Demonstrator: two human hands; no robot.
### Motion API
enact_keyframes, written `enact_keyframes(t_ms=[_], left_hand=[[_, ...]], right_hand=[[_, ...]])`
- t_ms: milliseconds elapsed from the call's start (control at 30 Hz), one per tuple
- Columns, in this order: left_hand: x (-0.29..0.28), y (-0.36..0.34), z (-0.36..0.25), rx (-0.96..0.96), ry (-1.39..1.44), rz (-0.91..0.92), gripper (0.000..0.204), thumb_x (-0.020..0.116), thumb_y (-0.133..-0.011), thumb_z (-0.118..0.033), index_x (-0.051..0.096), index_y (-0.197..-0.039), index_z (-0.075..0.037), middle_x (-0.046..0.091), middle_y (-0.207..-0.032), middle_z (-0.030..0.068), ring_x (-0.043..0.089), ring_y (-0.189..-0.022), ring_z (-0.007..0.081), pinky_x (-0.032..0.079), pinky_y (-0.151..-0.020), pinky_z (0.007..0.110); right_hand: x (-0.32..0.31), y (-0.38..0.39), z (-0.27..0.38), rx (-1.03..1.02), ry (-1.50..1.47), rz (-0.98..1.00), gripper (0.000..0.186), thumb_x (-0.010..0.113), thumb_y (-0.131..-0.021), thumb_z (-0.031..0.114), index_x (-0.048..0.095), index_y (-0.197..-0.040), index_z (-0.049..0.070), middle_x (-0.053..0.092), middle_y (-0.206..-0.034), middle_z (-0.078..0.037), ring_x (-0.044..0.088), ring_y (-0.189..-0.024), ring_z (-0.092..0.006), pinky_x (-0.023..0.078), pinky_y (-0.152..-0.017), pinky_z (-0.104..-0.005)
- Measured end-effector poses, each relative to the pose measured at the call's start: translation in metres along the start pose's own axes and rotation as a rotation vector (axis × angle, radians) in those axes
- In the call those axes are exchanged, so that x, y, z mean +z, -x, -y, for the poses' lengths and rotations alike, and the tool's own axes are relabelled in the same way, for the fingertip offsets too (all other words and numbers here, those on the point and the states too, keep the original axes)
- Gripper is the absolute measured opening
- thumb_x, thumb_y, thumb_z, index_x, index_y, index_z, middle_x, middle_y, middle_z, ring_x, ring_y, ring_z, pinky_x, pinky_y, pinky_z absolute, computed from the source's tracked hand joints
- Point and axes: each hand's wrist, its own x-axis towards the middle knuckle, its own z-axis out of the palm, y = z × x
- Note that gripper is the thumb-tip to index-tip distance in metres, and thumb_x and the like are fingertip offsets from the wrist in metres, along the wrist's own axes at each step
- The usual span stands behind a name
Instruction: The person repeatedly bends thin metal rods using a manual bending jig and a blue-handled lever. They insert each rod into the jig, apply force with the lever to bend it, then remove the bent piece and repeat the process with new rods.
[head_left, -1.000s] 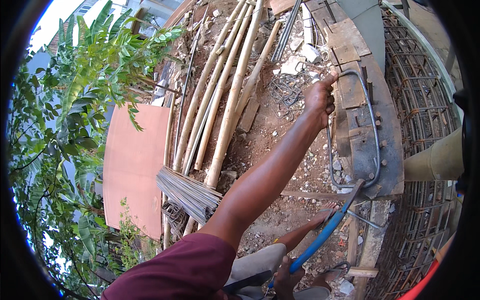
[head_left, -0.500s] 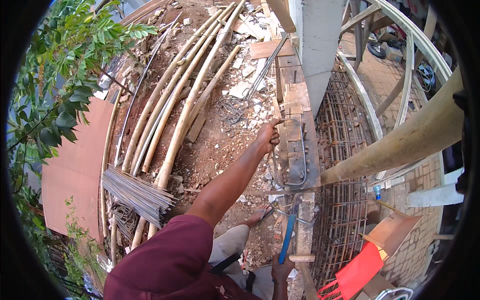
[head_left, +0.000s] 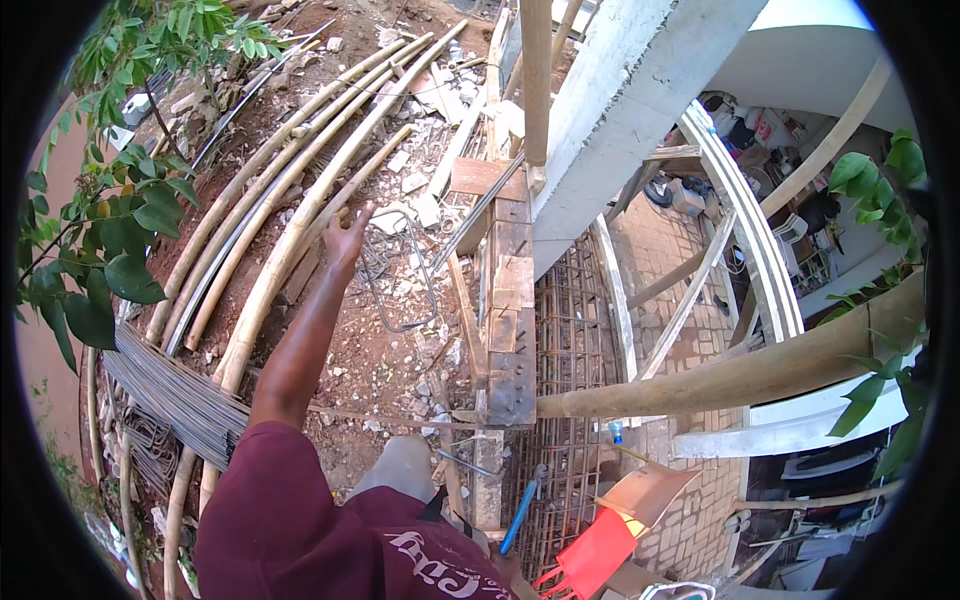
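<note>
My left hand (head_left: 345, 242) reaches out over the rubble with its fingers spread. Just to its right is a bent rectangular steel rebar stirrup (head_left: 433, 292), apart from the fingers as far as I can see; whether it lies on the ground or is in the air I cannot tell. Low in the view my right hand (head_left: 507, 562), partly hidden, is closed around a blue-handled tool (head_left: 518, 518) with a grey metal end. Between the hands runs a wooden bench plank (head_left: 508, 365) with short metal pins. A thin bar (head_left: 468, 462) lies across its near end.
Long bamboo poles (head_left: 345, 165) and a bundle of steel rods (head_left: 175, 375) lie on the left. A concrete column (head_left: 610, 130) rises beyond the bench. Rebar cages (head_left: 580, 330) stand right of it, crossed by a thick bamboo pole (head_left: 720, 375). A red chair (head_left: 595, 550) is near right.
My left hand has swung leftward off the bench and its fingers have opened off the stirrup, now over the rubble. My right hand keeps the blue-handled tool. The view has turned rightward.
</note>
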Motion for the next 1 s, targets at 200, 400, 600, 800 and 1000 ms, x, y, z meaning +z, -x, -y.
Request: enact_keyframes(t_ms=[200,400,600,800,1000], left_hand=[[-0.105,0.054,-0.007,0.121,-0.63,1.305,0.036,0.086,-0.091,-0.042,0.08,-0.095,-0.007,0.075,-0.084,0.0017,0.067,-0.078,0.0121,0.054,-0.072,0.033],[-0.211,0.271,0.006,-0.482,-1.051,2.568,0.048,0.093,-0.082,-0.037,0.081,-0.117,-0.006,0.081,-0.107,0.0102,0.078,-0.088,0.0208,0.062,-0.076,0.035],[-0.297,0.323,0.034,-0.476,-0.26,2.265,0.042,0.091,-0.084,-0.027,0.079,-0.115,-0.001,0.081,-0.106,0.0107,0.076,-0.087,0.018,0.061,-0.074,0.032],[-0.321,0.328,0.047,-0.633,-0.061,2.315,0.037,0.089,-0.087,-0.018,0.078,-0.114,0.004,0.081,-0.106,0.0112,0.074,-0.085,0.0151,0.061,-0.072,0.03],[-0.32,0.313,-0.002,-0.875,-0.077,2.024,0.026,0.085,-0.092,-0.014,0.078,-0.108,0.006,0.081,-0.1,0.0078,0.074,-0.084,0.0115,0.062,-0.074,0.027]], right_hand=[[0.013,-0.023,0.041,-0.093,0.426,0.013,0.058,0.081,-0.085,0.062,0.077,-0.081,0.005,0.068,-0.065,-0.018,0.07,-0.065,-0.0288,0.053,-0.068,-0.0475],[0.008,-0.007,0.103,-0.187,0.526,0.047,0.047,0.08,-0.084,0.056,0.082,-0.096,0.01,0.076,-0.085,-0.023,0.076,-0.086,-0.0434,0.056,-0.074,-0.052],[0.003,0.003,0.129,-0.328,0.545,0.005,0.029,0.075,-0.087,0.034,0.079,-0.096,0.007,0.072,-0.085,-0.027,0.074,-0.087,-0.0482,0.056,-0.073,-0.0568],[-0.008,-0.003,0.115,-0.315,0.589,0.062,0.04,0.076,-0.09,0.044,0.08,-0.09,0.004,0.073,-0.076,-0.022,0.075,-0.075,-0.0415,0.057,-0.07,-0.051],[-0.016,0.011,0.084,-0.419,0.604,0.086,0.042,0.075,-0.092,0.047,0.081,-0.097,0.006,0.074,-0.082,-0.024,0.076,-0.081,-0.0427,0.057,-0.073,-0.0517]])
